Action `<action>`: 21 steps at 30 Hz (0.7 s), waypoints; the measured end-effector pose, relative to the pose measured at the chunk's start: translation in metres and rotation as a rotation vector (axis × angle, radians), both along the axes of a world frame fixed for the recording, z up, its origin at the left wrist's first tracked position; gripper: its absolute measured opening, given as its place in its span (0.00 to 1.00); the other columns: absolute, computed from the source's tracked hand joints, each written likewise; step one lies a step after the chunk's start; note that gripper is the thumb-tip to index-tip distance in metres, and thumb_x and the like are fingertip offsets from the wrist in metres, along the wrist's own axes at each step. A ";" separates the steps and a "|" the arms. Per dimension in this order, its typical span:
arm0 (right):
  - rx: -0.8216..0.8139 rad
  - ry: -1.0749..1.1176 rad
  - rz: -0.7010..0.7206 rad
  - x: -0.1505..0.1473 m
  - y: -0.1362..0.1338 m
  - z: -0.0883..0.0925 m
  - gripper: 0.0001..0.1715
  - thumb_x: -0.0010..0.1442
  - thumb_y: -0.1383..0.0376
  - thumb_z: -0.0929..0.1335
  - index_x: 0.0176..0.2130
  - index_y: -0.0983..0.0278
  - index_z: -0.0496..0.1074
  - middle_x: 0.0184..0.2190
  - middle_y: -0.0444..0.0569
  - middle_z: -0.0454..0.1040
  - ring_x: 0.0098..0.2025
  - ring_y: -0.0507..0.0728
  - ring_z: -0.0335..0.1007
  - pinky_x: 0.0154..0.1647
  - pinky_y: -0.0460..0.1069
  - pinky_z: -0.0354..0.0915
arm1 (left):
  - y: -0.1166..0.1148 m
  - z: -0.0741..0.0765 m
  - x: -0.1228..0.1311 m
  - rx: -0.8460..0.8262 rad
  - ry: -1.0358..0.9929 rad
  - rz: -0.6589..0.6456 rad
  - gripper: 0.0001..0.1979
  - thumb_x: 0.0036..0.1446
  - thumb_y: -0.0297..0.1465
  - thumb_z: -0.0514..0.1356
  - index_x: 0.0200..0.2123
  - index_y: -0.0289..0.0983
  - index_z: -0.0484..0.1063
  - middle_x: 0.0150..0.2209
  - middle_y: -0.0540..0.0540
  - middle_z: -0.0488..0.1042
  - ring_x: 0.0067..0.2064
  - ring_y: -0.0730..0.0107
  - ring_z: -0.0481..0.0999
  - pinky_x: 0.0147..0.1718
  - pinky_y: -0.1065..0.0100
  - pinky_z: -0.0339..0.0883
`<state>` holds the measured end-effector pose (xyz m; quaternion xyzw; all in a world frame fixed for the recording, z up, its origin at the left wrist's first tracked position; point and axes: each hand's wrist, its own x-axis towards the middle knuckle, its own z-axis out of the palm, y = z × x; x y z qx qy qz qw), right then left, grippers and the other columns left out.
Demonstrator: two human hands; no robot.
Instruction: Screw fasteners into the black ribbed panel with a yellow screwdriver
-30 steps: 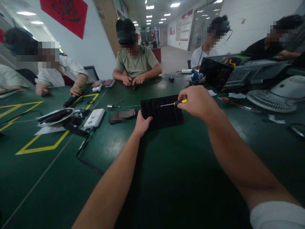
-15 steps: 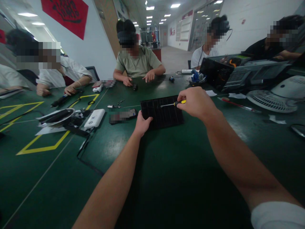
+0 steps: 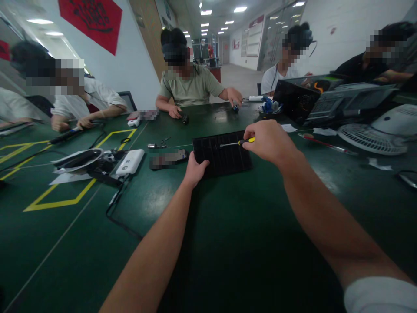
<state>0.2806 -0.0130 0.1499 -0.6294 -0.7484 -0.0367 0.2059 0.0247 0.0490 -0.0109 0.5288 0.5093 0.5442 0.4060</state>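
Note:
My left hand (image 3: 196, 168) grips the left edge of a flat black panel with ribs or slots (image 3: 224, 163), its thumb lying on top. The panel rests on or just above the green table. In my right hand (image 3: 265, 139) is a screwdriver (image 3: 246, 141) with a yellow and black handle, pinched between the fingers. Its metal shaft points left across the panel's upper part. Whether the tip touches the panel I cannot tell. Left of the panel lie a phone-like dark device (image 3: 167, 159) and small metal parts (image 3: 159, 144).
A white power bank (image 3: 130, 162) and a dark assembly on paper (image 3: 80, 161) sit left. At right are a white fan (image 3: 374, 132), a red pen-like tool (image 3: 329, 144) and an open computer case (image 3: 345, 102). Co-workers sit around the far side of the green table (image 3: 228, 243).
My hands, the panel and the screwdriver stay nearly still. The co-worker opposite has moved a hand to a small dark object on the right. The co-worker at left has shifted a long dark tool leftward.

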 end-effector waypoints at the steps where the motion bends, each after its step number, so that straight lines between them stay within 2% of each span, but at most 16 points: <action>1: 0.000 -0.001 -0.005 0.000 0.000 0.000 0.11 0.63 0.65 0.76 0.46 0.61 0.88 0.46 0.57 0.87 0.51 0.69 0.82 0.51 0.60 0.72 | 0.000 0.000 0.000 0.000 -0.010 -0.007 0.27 0.56 0.22 0.69 0.58 0.40 0.71 0.57 0.40 0.81 0.63 0.51 0.82 0.71 0.45 0.70; 8: -0.007 -0.024 -0.010 -0.002 0.000 0.000 0.11 0.62 0.64 0.77 0.46 0.60 0.88 0.46 0.57 0.86 0.51 0.69 0.81 0.50 0.60 0.72 | 0.003 -0.004 -0.002 -0.012 -0.006 -0.011 0.28 0.56 0.22 0.69 0.59 0.42 0.70 0.60 0.40 0.81 0.65 0.50 0.80 0.71 0.46 0.70; 14: 0.041 -0.049 -0.013 0.000 0.001 -0.004 0.11 0.61 0.66 0.77 0.44 0.60 0.88 0.49 0.57 0.83 0.48 0.67 0.80 0.47 0.59 0.72 | 0.000 0.000 -0.001 -0.027 -0.021 -0.002 0.29 0.56 0.21 0.69 0.60 0.43 0.70 0.60 0.39 0.81 0.65 0.50 0.80 0.72 0.44 0.69; 21: 0.022 -0.036 -0.061 -0.003 0.000 0.000 0.10 0.61 0.62 0.76 0.44 0.58 0.88 0.48 0.56 0.85 0.49 0.68 0.80 0.46 0.60 0.72 | -0.001 0.000 -0.001 -0.022 -0.012 -0.007 0.28 0.56 0.22 0.69 0.59 0.42 0.70 0.59 0.39 0.81 0.64 0.49 0.81 0.71 0.45 0.70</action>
